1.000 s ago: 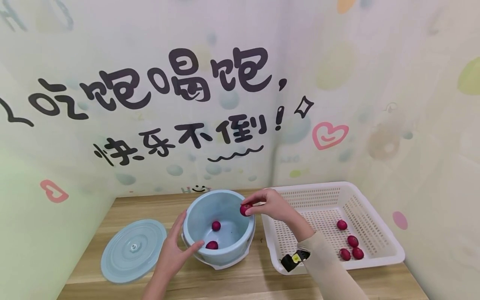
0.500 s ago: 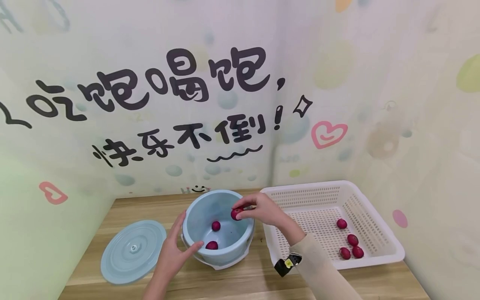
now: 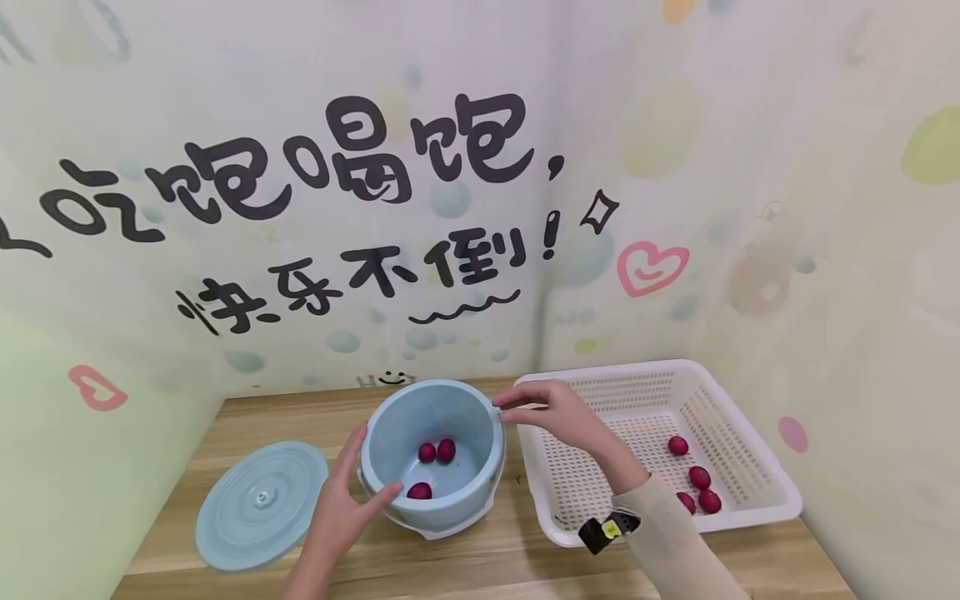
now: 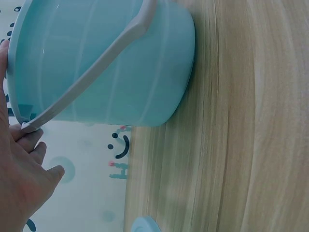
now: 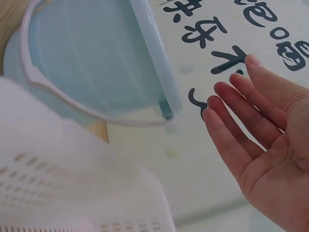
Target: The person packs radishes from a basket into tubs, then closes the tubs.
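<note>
A light blue bucket (image 3: 390, 417) stands on the wooden table (image 3: 480, 550) and holds three dark red fruits (image 3: 446, 450). My left hand (image 3: 341, 500) rests against the bucket's near left side, thumb on the rim, fingers straight. The left wrist view shows the same bucket (image 4: 106, 63) with its pale handle and my left hand (image 4: 21, 164) at the rim. My right hand (image 3: 543, 410) hovers over the bucket's right rim, fingers extended and holding nothing. In the right wrist view my right hand (image 5: 256, 135) is spread flat beside the bucket (image 5: 87, 58).
A white perforated basket (image 3: 738, 425) to the right holds several more red fruits (image 3: 699, 477). The bucket's blue lid (image 3: 258, 504) lies flat at the left. Decorated walls close the table at the back and right.
My right hand carried a red fruit over the bucket and let it go; the fruit now lies inside with the other two. The hand has drawn back to the rim, empty.
</note>
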`<state>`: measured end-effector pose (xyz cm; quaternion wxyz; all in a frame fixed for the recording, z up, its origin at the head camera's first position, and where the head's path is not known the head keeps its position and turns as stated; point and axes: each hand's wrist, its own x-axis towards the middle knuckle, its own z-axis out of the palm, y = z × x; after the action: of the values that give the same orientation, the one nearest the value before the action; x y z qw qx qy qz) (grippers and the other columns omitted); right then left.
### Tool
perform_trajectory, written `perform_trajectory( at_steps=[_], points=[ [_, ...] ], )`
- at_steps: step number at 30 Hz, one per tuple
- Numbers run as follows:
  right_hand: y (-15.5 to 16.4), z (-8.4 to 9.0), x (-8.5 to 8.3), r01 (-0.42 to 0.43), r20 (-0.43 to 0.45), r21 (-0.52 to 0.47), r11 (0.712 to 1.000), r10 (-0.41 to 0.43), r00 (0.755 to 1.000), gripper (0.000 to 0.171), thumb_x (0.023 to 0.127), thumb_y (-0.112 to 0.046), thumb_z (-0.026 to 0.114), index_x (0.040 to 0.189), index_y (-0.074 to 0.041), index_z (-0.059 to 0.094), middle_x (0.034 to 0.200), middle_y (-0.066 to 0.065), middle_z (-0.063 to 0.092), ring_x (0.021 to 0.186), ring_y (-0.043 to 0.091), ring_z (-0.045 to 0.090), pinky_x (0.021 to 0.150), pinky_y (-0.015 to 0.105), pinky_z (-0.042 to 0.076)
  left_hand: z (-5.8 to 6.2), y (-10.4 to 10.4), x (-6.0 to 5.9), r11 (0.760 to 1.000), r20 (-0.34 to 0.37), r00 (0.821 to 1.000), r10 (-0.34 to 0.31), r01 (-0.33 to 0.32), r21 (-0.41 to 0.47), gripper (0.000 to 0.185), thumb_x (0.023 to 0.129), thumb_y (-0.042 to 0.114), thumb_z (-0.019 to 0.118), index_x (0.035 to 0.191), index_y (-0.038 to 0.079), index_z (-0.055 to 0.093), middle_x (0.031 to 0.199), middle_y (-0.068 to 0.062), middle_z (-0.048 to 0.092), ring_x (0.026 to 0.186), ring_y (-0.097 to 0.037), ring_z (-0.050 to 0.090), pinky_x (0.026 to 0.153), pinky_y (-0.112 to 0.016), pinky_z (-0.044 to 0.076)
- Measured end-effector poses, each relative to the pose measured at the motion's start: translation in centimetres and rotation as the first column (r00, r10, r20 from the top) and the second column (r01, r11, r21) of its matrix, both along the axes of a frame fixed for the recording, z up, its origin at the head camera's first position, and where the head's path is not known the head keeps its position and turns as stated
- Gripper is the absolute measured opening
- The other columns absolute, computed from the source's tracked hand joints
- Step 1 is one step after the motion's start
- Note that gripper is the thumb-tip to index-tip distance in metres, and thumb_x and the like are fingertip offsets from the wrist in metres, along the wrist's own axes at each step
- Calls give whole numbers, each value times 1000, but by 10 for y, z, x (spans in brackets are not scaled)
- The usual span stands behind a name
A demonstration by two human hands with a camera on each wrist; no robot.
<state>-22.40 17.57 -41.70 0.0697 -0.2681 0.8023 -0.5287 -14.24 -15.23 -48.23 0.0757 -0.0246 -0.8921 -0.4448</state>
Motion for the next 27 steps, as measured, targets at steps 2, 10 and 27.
perform_trajectory(
  at_steps=[2, 10, 27],
  points=[
    [9, 1, 2, 18, -8, 13, 1000, -18, 1000, 26, 92, -15, 71, 117, -6, 72, 115, 14, 74, 106, 18, 70, 91, 20, 58, 0, 0, 0, 1000, 6, 1000, 3, -3, 0, 99, 81, 40, 81, 159, 17, 25, 164, -19, 25, 149, -47, 27, 113, -68, 34],
    [47, -1, 12, 77, -7, 32, 997, -77, 997, 30, 92, -21, 71, 118, -6, 72, 120, 18, 71, 107, 21, 70, 89, 17, 57, 0, 0, 0, 1000, 19, 1000, 4, -4, 9, 99, 81, 41, 81, 159, 19, 24, 165, -18, 25, 149, -47, 26, 113, -68, 35],
    [133, -50, 34, 61, 160, 48, 997, -68, 985, 34, 98, -17, 63, 125, 3, 64, 127, 30, 64, 103, 0, 68, 88, 25, 60, -2, 0, 0, 1000, 23, 1000, 7, -7, 4, 99, 82, 42, 80, 160, 20, 22, 166, -17, 23, 149, -47, 25, 113, -68, 34]
  ],
)
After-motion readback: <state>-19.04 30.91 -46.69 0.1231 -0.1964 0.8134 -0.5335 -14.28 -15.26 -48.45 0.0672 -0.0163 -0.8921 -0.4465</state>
